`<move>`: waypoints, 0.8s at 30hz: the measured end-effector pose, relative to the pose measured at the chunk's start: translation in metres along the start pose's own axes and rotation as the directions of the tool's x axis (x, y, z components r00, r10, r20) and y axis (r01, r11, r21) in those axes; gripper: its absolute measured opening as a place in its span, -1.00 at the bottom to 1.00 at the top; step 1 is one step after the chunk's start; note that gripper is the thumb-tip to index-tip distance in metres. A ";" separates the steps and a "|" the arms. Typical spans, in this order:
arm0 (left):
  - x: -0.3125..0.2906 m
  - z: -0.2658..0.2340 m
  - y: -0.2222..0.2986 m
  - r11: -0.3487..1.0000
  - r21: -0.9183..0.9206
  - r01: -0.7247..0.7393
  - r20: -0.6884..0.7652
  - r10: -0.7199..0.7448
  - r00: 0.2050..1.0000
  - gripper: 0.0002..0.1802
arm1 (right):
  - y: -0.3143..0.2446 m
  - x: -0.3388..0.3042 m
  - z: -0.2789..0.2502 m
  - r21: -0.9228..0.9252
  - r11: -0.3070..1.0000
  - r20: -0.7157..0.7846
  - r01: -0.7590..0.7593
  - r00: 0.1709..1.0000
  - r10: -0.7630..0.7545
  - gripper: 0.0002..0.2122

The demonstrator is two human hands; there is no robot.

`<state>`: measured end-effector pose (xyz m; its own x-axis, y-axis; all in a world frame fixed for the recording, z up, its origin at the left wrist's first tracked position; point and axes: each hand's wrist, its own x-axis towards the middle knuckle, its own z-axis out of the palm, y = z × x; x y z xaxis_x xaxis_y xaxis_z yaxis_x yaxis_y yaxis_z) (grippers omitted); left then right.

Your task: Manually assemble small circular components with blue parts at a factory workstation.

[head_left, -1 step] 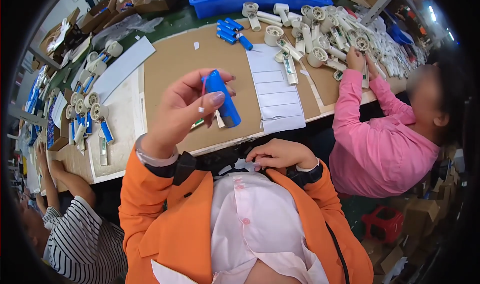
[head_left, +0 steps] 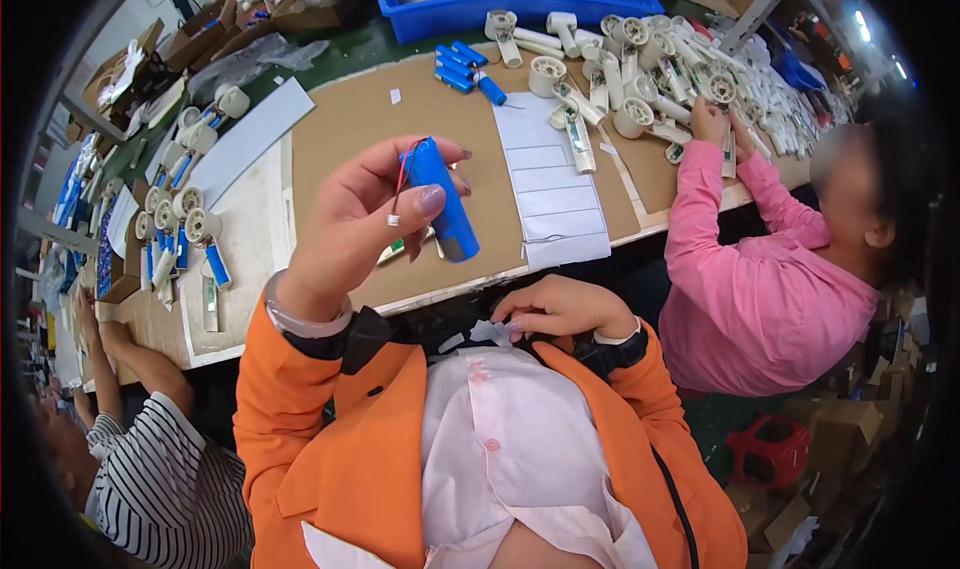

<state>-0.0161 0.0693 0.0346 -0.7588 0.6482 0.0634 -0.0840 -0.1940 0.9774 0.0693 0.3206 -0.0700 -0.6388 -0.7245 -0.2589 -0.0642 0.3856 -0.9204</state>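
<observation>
My left hand (head_left: 345, 214) is raised over the cardboard-covered table, its thumb and fingers closed round a blue battery pack (head_left: 440, 204). Thin red and dark wires run from the pack's top to a small white connector (head_left: 393, 220) that hangs beside the palm. The pack leans, its top to the left. Behind that hand, partly hidden, lies a white piece with a green circuit board (head_left: 391, 252). Low at the table's front edge, against my shirt, my right hand (head_left: 568, 309) has its fingers bent together at a small pale, filmy scrap (head_left: 490, 332).
Several blue battery packs (head_left: 456, 67) lie at the back beside a white sheet (head_left: 553, 184). White fan-like housings (head_left: 633, 117) pile up at the right, others (head_left: 187, 202) at the left. A blue bin (head_left: 480, 14) stands behind. Co-workers sit at both sides, one in a pink shirt (head_left: 765, 289).
The battery pack has tipped slightly, and its white connector has swung a little to the left. My right hand stays in place.
</observation>
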 end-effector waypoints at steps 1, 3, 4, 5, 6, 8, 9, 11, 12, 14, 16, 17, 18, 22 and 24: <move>-0.007 0.003 0.012 1.000 0.009 -0.018 0.043 0.018 0.999 -0.59 | -0.009 -0.003 -0.001 0.072 0.997 -0.103 0.035 0.994 -0.028 -0.83; -0.016 0.008 0.019 0.998 0.030 -0.050 0.090 0.047 0.995 -0.59 | -0.021 -0.007 -0.001 0.205 0.970 -0.305 0.129 0.950 -0.062 -0.83; -0.017 0.008 0.010 0.999 0.032 -0.010 0.108 0.006 0.994 -0.57 | -0.024 -0.005 -0.003 0.192 0.971 -0.311 0.140 0.947 -0.075 -0.83; -0.020 0.008 -0.001 0.999 0.032 0.033 0.123 -0.036 0.992 -0.56 | -0.028 -0.003 -0.006 0.066 0.963 -0.462 0.263 0.863 -0.204 -0.82; -0.022 0.008 -0.010 0.996 0.033 0.078 0.142 -0.082 0.986 -0.55 | -0.032 -0.001 -0.009 -0.075 0.931 -0.586 0.358 0.739 -0.332 -0.81; -0.026 0.007 -0.031 0.995 -0.006 0.100 0.144 -0.098 0.985 -0.54 | -0.044 0.004 -0.008 -0.232 0.877 -0.675 0.421 0.579 -0.457 -0.80; -0.027 0.005 -0.042 0.990 -0.053 0.129 0.141 -0.121 0.983 -0.54 | -0.058 0.008 -0.006 -0.270 0.863 -0.665 0.427 0.565 -0.488 -0.78; -0.027 0.003 -0.058 0.982 -0.102 0.156 0.143 -0.141 0.980 -0.53 | -0.079 0.016 -0.005 -0.343 0.832 -0.641 0.436 0.538 -0.547 -0.75; -0.026 0.002 -0.064 0.972 -0.163 0.171 0.161 -0.145 0.976 -0.53 | -0.079 0.021 -0.006 -0.345 0.833 -0.641 0.433 0.540 -0.546 -0.75; -0.026 0.000 -0.075 0.937 -0.283 0.205 0.196 -0.153 0.969 -0.53 | -0.075 0.030 -0.012 -0.409 0.755 -0.520 0.514 0.548 -0.655 -0.73; -0.026 -0.001 -0.086 0.928 -0.316 0.197 0.189 -0.142 0.972 -0.51 | -0.071 0.037 -0.017 -0.429 0.713 -0.454 0.554 0.549 -0.701 -0.72; -0.026 -0.001 -0.090 0.919 -0.345 0.189 0.182 -0.132 0.974 -0.49 | -0.069 0.039 -0.019 -0.385 0.720 -0.410 0.577 0.592 -0.694 -0.70; -0.025 0.000 -0.091 0.910 -0.374 0.182 0.175 -0.123 0.977 -0.47 | -0.067 0.042 -0.022 -0.338 0.729 -0.363 0.596 0.632 -0.685 -0.68; -0.020 0.002 -0.082 0.913 -0.361 0.189 0.312 -0.073 0.947 -0.37 | -0.056 0.046 -0.034 -0.331 0.760 -0.328 0.560 0.686 -0.649 -0.68; -0.019 -0.002 -0.090 0.906 -0.374 0.198 0.296 -0.085 0.951 -0.35 | -0.054 0.045 -0.037 -0.349 0.768 -0.330 0.537 0.696 -0.637 -0.69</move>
<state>0.0051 0.0730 -0.0551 -0.5232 0.8514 0.0366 -0.4682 -0.3230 0.8225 0.0154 0.2879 -0.0209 -0.6572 -0.5614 0.5029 -0.6601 0.1066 -0.7436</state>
